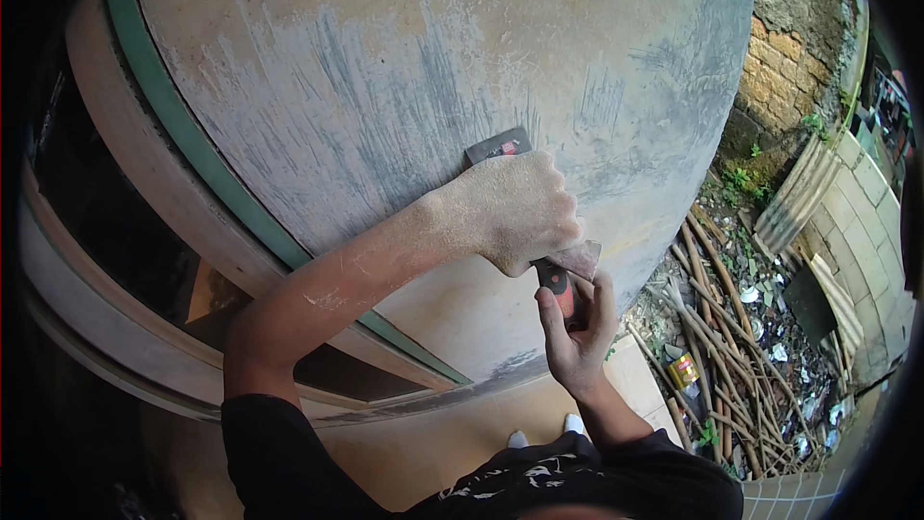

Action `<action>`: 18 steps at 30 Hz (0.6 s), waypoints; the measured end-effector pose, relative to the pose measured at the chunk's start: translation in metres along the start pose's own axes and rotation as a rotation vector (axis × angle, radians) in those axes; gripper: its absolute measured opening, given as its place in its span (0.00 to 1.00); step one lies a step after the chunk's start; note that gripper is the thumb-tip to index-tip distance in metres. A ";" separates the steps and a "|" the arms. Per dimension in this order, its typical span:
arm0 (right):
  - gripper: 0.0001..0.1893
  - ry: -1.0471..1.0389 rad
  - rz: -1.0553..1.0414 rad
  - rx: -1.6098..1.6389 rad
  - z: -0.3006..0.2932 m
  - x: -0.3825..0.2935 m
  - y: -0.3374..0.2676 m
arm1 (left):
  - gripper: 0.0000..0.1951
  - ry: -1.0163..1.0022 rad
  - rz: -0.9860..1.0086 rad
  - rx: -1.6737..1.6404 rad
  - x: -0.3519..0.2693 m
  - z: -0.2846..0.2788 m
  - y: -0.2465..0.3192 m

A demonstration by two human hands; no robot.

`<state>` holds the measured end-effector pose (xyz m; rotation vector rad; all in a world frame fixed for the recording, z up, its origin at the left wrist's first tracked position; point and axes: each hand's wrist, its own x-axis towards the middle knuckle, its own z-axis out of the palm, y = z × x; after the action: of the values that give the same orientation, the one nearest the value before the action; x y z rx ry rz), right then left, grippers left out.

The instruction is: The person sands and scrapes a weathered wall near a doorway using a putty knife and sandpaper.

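Observation:
Powdery dust coats my left hand [523, 213], closed in a fist in front of a plastered wall [621, 7]. From the fist's upper side sticks a flat dark piece [498, 144] with a red marking. Below the knuckles a dusty, flat, blade-like piece [581, 258] shows; whether the two belong to one tool is hidden by the fist. My right hand [581, 347], just below, has its thumb and fingers around a red and black tool handle [559, 292]. The handle's top end reaches the underside of my left hand. Grey scraped streaks [361, 94] cover much of the wall.
Left of the wall patch runs a window frame [166, 130] with a green strip. Tiled floor [433, 448] lies below, with my feet on it. To the right are a pile of sticks [729, 368], litter, a corrugated sheet [801, 195] and a block wall [859, 224].

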<state>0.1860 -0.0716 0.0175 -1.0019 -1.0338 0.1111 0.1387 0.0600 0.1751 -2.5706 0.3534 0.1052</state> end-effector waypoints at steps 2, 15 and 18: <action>0.34 0.001 0.417 0.339 -0.008 0.004 -0.004 | 0.09 0.094 0.040 0.006 0.003 0.008 -0.001; 0.23 -0.526 0.808 0.957 -0.010 0.044 -0.013 | 0.18 0.182 0.030 -0.009 -0.010 -0.007 -0.017; 0.22 -0.591 0.748 1.000 0.001 0.070 -0.019 | 0.17 0.175 -0.056 0.165 -0.018 -0.030 -0.032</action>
<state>0.2170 -0.0458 0.0782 -0.3573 -0.8828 1.4604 0.1305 0.0748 0.2198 -2.4293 0.3394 -0.1638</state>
